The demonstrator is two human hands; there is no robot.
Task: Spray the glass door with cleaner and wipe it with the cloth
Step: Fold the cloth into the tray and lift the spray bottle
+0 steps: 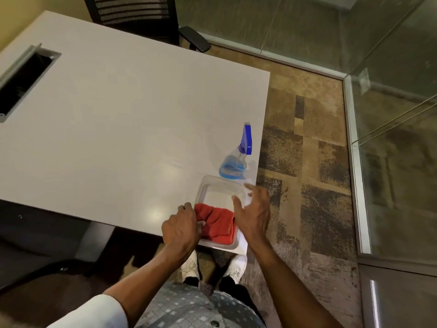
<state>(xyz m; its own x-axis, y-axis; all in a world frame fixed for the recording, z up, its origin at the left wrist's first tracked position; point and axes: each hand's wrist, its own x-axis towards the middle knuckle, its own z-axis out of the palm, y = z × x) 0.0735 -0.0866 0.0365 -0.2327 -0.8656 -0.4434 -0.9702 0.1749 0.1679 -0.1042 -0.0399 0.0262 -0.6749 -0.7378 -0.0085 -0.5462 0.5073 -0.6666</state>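
Observation:
A folded red cloth lies in the near end of a clear plastic tray at the table's near right corner. My left hand is closed on the cloth's left edge, at the tray's left wall. My right hand hovers over the tray's right rim, fingers spread and holding nothing. A clear spray bottle with blue liquid and a blue trigger head stands just beyond the tray near the table's right edge. The glass door stands to the right, its metal frame running along the floor.
The white table fills the left and middle, with a cable slot at far left. A black office chair sits behind it. Patterned carpet lies between the table and the glass. My white shoes show below the table edge.

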